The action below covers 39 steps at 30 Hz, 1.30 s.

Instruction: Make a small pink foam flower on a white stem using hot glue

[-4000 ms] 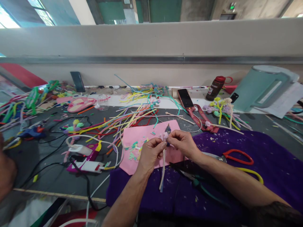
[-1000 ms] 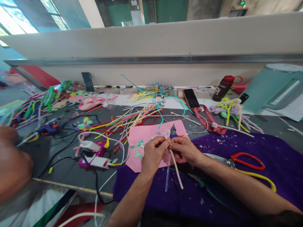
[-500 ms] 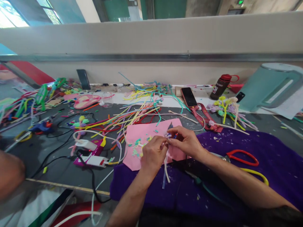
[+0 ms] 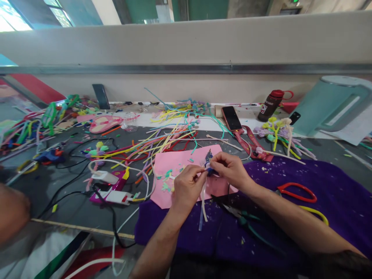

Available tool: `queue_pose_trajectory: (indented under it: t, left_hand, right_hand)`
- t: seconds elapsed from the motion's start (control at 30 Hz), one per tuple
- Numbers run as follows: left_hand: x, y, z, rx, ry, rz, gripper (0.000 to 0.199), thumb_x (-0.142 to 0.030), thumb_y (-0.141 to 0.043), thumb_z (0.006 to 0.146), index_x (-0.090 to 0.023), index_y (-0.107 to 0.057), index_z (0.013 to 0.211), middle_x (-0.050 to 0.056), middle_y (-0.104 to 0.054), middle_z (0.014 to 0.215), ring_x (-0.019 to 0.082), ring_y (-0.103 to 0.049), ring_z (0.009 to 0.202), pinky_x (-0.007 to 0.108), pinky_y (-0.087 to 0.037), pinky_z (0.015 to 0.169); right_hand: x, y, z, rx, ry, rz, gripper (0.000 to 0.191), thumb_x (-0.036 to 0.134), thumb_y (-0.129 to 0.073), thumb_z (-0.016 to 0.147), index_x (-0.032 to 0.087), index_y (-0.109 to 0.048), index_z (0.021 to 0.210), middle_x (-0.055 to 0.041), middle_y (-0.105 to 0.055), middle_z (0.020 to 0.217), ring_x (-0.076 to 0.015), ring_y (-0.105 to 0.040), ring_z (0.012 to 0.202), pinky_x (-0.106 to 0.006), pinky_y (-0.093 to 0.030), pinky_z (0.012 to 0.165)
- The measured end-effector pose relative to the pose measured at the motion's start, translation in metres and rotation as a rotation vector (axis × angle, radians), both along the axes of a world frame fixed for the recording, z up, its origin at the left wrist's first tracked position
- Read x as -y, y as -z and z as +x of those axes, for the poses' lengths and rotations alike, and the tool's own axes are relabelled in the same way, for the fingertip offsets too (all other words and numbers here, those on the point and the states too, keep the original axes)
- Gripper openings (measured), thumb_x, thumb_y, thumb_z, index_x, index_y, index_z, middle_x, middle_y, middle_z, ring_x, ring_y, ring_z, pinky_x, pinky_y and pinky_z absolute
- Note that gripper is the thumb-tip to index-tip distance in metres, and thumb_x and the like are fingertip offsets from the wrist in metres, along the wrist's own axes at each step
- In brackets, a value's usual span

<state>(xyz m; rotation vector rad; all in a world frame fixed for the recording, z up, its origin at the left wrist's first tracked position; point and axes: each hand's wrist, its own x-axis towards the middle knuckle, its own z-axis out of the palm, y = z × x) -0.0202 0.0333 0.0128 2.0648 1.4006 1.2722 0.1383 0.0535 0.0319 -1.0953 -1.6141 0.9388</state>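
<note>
My left hand (image 4: pixel 188 186) is closed in a pinch over the pink sheet (image 4: pixel 162 161). Between its fingertips is a fuzzy white pipe cleaner (image 4: pixel 204 207), whose pale ends hang down toward the purple cloth (image 4: pixel 174 228). Meeting it from the right, the thumb and fingers of my right hand (image 4: pixel 231 170) are pinched at the top of the same piece. A dark blue, pointed piece (image 4: pixel 208 155) shows just beyond the fingertips; whether it is joined to the pipe cleaner is hard to see. Small green and yellow clippings (image 4: pixel 167 176) lie left of my hands.
Green-handled pliers (image 4: pixel 243 221) rest on the cloth below my right forearm, near a red looped handle (image 4: pixel 312 198). Pipe cleaners (image 4: pixel 174 139) spread behind the sheet. A phone (image 4: pixel 231 118), bottle (image 4: pixel 271 105) and kettle (image 4: pixel 331 108) stand farther back. A power strip (image 4: pixel 116 184) with cables lies left.
My right hand has shifted slightly, its fingers closing in on the piece. More of the dark blue piece and of the pliers now shows.
</note>
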Motion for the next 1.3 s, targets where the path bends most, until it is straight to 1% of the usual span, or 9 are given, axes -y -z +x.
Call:
queue_pose_trajectory:
  t: [0.07,0.17,0.6,0.7,0.83,0.93,1.07,1.2,1.3]
  left_hand:
    - [-0.001,-0.001,-0.001,0.037,-0.009,-0.018,0.011,-0.027,-0.057,0.076,-0.019,-0.065,0.078,0.003,-0.064,0.079,0.011,-0.055,0.060,0.022,-0.043,0.056]
    - [-0.003,-0.001,-0.001,0.071,-0.021,-0.038,0.011,-0.027,-0.059,0.075,-0.019,-0.065,0.076,0.003,-0.065,0.077,0.010,-0.055,0.059,0.022,-0.043,0.056]
    - [-0.001,-0.009,-0.002,0.132,-0.040,-0.077,0.012,-0.027,-0.058,0.074,-0.018,-0.065,0.071,0.003,-0.064,0.075,0.010,-0.054,0.058,0.022,-0.042,0.057]
    - [-0.001,-0.008,-0.002,0.280,0.019,-0.200,0.011,-0.028,-0.061,0.070,-0.017,-0.065,0.071,0.003,-0.064,0.074,0.011,-0.053,0.058,0.022,-0.042,0.055]
    - [-0.003,-0.008,-0.005,0.644,0.112,-0.557,0.017,-0.030,-0.067,0.065,-0.015,-0.064,0.072,-0.001,-0.058,0.055,0.007,-0.043,0.042,0.019,-0.034,0.041]
    - [-0.005,-0.010,-0.007,0.813,0.165,-0.738,0.020,-0.030,-0.069,0.062,-0.013,-0.063,0.070,0.001,-0.060,0.057,0.004,-0.038,0.038,0.018,-0.027,0.036]
    - [-0.005,-0.013,-0.008,0.877,0.218,-0.826,0.019,-0.029,-0.070,0.061,-0.011,-0.064,0.067,0.003,-0.064,0.064,0.003,-0.038,0.037,0.017,-0.025,0.036]
    - [-0.005,-0.016,-0.008,0.888,0.277,-0.872,0.017,-0.027,-0.069,0.061,-0.011,-0.063,0.065,0.002,-0.062,0.059,0.003,-0.037,0.035,0.017,-0.024,0.035]
    - [-0.004,-0.019,-0.007,0.868,0.281,-0.870,0.016,-0.026,-0.068,0.061,-0.012,-0.063,0.062,0.001,-0.060,0.054,0.003,-0.038,0.034,0.017,-0.023,0.035]
  right_hand:
    - [-0.003,0.001,0.001,-0.096,-0.013,-0.129,0.012,0.027,-0.055,0.075,0.016,-0.056,0.070,0.0045,-0.048,0.054,-0.0065,-0.040,0.044,-0.020,-0.031,0.042]
    - [-0.006,0.003,0.001,-0.181,-0.022,-0.222,0.015,0.030,-0.058,0.072,0.015,-0.055,0.069,0.0064,-0.043,0.050,-0.0052,-0.036,0.040,-0.019,-0.028,0.039]
    - [-0.011,0.001,0.007,-0.363,0.019,-0.289,0.017,0.032,-0.060,0.071,0.016,-0.054,0.069,0.0063,-0.043,0.047,-0.0042,-0.032,0.039,-0.018,-0.021,0.038]
    - [-0.012,0.002,0.009,-0.408,-0.017,-0.305,0.018,0.033,-0.060,0.072,0.016,-0.053,0.070,0.0064,-0.042,0.047,-0.0045,-0.032,0.039,-0.019,-0.019,0.037]
    - [-0.012,0.003,0.009,-0.412,-0.125,-0.306,0.019,0.033,-0.063,0.071,0.017,-0.053,0.069,0.0062,-0.041,0.049,-0.0041,-0.030,0.039,-0.019,-0.018,0.037]
    - [-0.010,0.002,0.009,-0.385,-0.158,-0.257,0.019,0.034,-0.063,0.070,0.017,-0.055,0.070,0.0052,-0.043,0.052,-0.0050,-0.032,0.042,-0.019,-0.022,0.040]
    - [-0.009,0.000,0.009,-0.339,-0.164,-0.199,0.019,0.035,-0.064,0.070,0.018,-0.057,0.073,0.0028,-0.048,0.059,-0.0074,-0.037,0.050,-0.021,-0.029,0.045]
    - [-0.008,-0.002,0.009,-0.320,-0.195,-0.173,0.018,0.034,-0.063,0.072,0.017,-0.058,0.072,0.0016,-0.050,0.065,-0.0079,-0.038,0.053,-0.021,-0.032,0.050]
    - [-0.008,-0.003,0.010,-0.312,-0.208,-0.174,0.016,0.034,-0.063,0.072,0.018,-0.058,0.072,0.0008,-0.052,0.070,-0.0090,-0.043,0.058,-0.022,-0.036,0.056]
